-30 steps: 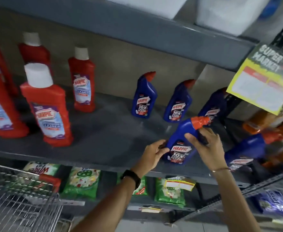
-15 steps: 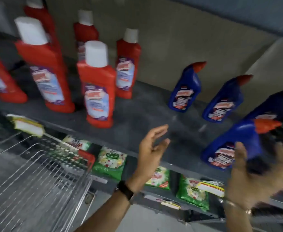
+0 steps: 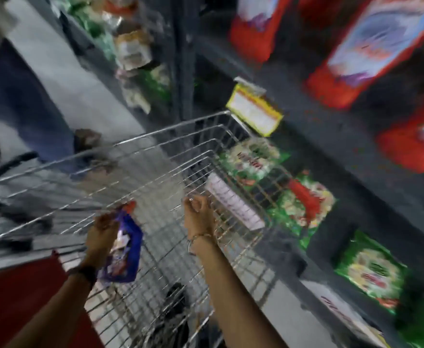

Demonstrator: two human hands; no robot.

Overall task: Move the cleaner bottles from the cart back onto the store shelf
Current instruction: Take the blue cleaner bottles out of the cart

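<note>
The frame is blurred by motion. A blue cleaner bottle (image 3: 126, 249) with a red cap is inside the wire cart (image 3: 170, 129), and my left hand (image 3: 101, 233) is closed around its left side. My right hand (image 3: 197, 210) hovers over the cart's middle with its fingers curled into a fist; I see nothing in it. Red cleaner bottles (image 3: 379, 46) stand on the grey store shelf (image 3: 331, 151) at the upper right.
Green packets (image 3: 302, 209) fill the lower shelf just right of the cart. A yellow price tag (image 3: 253, 113) hangs from the shelf edge above the cart's far corner. A person's legs in jeans (image 3: 20, 101) stand at the left. A red panel (image 3: 17, 302) is at the cart's near end.
My view has swung from the shelf down to the cart. Both hands have left the blue bottle on the shelf; my left hand now grips another blue bottle in the cart.
</note>
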